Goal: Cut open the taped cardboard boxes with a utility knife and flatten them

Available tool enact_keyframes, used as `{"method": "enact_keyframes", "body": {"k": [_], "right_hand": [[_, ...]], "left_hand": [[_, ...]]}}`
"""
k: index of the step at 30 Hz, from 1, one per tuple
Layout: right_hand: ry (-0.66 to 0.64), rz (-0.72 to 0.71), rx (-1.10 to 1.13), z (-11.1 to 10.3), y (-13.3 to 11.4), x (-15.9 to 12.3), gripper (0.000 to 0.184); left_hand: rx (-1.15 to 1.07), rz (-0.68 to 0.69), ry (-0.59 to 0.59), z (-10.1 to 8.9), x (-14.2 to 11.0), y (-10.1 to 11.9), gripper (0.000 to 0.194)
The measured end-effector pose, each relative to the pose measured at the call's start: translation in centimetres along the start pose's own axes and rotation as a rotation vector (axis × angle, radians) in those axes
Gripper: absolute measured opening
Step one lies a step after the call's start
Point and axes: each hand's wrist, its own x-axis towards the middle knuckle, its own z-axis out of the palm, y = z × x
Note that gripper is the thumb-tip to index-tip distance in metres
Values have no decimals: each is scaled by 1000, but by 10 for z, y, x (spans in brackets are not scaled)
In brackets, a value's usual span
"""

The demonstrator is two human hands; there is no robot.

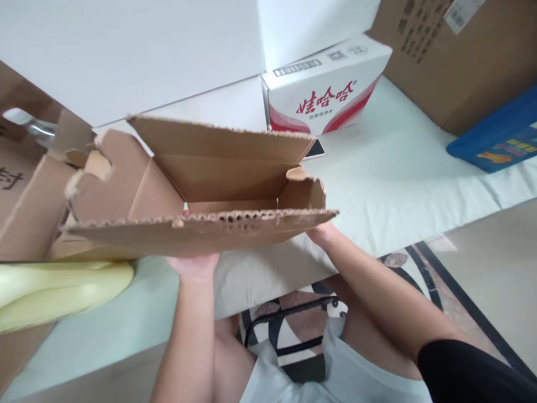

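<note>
A brown cardboard box (pixel 218 173) with raised, torn-edged flaps is tilted in front of me, its open top facing up. Brown inner walls and a strip of its floor show inside. My left hand (pixel 195 265) supports it from below on the near side, with the fingers hidden under the cardboard. At the near right corner my right hand (pixel 322 233) grips the box, its fingers mostly out of sight behind the wall. Beyond the box, a dark-screened phone (pixel 315 148) lies partly hidden on the pale green cloth (pixel 361 190).
A white and red carton (pixel 323 95) stands at the back against a white wall. On the left are another cardboard box (pixel 25 212) with a clear bottle (pixel 36 126) and a pale yellow object (pixel 75 288). A blue package (pixel 499 137) leans by a large carton (pixel 453 61) at right.
</note>
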Motion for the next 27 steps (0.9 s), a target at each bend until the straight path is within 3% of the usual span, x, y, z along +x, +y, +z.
{"method": "enact_keyframes", "body": {"k": [5,7,11,14,17,20,22,24,27], "right_hand": [[-206,-139,6,5,-26,-11,84],[-232,-138,-20,2,-29,-15,84],[-117,-34,-44,-9,-22,-19,91],[-11,-36,62,-11,-23,-19,96],[32,-35,105,-9,-31,-21,96],[53,-14,96,-8,-36,-24,81],[95,-6,54,-7,-36,-24,66],[186,9,22,-6,-34,-22,52],[333,107,101,-3,-32,-17,43]], "left_hand": [[-10,112,17,9,-1,3,43],[-16,112,6,15,-2,3,45],[-8,18,-2,16,0,2,53],[39,-108,40,10,5,0,43],[123,-104,91,8,5,-3,53],[213,-102,69,10,1,-4,71],[194,-45,68,11,0,-4,72],[141,41,106,12,-1,-2,65],[119,18,159,12,-2,2,40]]}}
